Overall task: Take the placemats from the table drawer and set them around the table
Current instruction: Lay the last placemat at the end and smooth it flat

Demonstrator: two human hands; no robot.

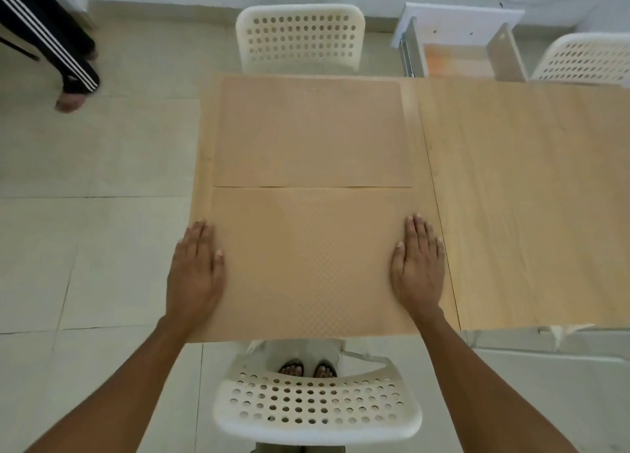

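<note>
Both hands, left hand (196,268) and right hand (420,265), lie flat on the near placemat (306,261), at its short edges, long axis across the frame

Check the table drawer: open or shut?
Open: the drawer is pulled out beyond the table's far edge, its inside visible.

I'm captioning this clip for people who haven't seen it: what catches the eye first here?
Two flat hands, the left hand and the right hand, press the side edges of the near placemat at the table's near edge. A second placemat lies just beyond it, facing the far white chair. At the far right the open drawer juts out.
</note>
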